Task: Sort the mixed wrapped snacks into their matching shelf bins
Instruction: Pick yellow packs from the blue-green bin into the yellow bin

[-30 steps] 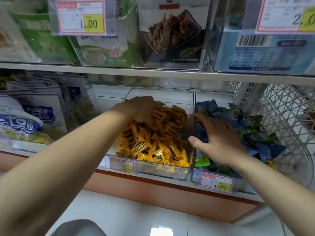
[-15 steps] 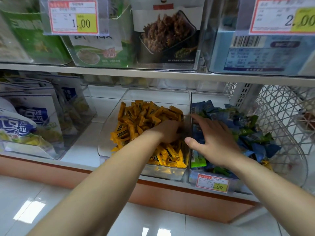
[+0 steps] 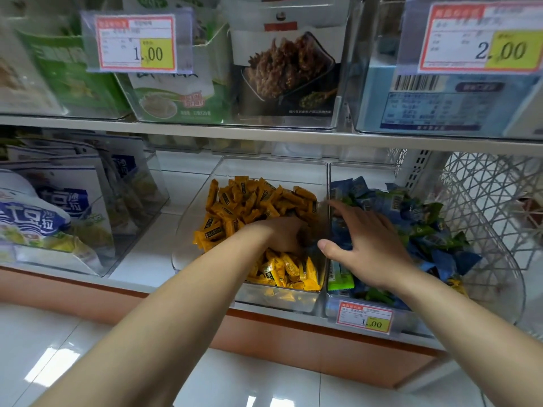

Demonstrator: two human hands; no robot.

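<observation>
A clear bin (image 3: pixel 264 164) on the lower shelf holds a heap of yellow wrapped snacks (image 3: pixel 249 201). Right beside it, a second clear bin (image 3: pixel 330 306) holds blue and green wrapped snacks (image 3: pixel 411 212), with a bright green one (image 3: pixel 340 282) at its front. My left hand (image 3: pixel 282 233) is dug into the yellow heap close to the wall between the bins. Its fingers curl down out of sight, and a dark bluish scrap shows at their tips. My right hand (image 3: pixel 367 245) lies with straight, spread fingers on the blue and green snacks, thumb at the dividing wall.
A white wire basket (image 3: pixel 484 201) stands to the right of the bins. To the left, a clear bin with large blue-and-white bags (image 3: pixel 58 207). The upper shelf edge (image 3: pixel 264 133) carries boxes and price tags overhead. A price tag (image 3: pixel 364 317) hangs on the right bin's front.
My left hand moved from the back of the yellow heap forward and right, down into the snacks by the dividing wall. My right hand stayed on the blue and green snacks.
</observation>
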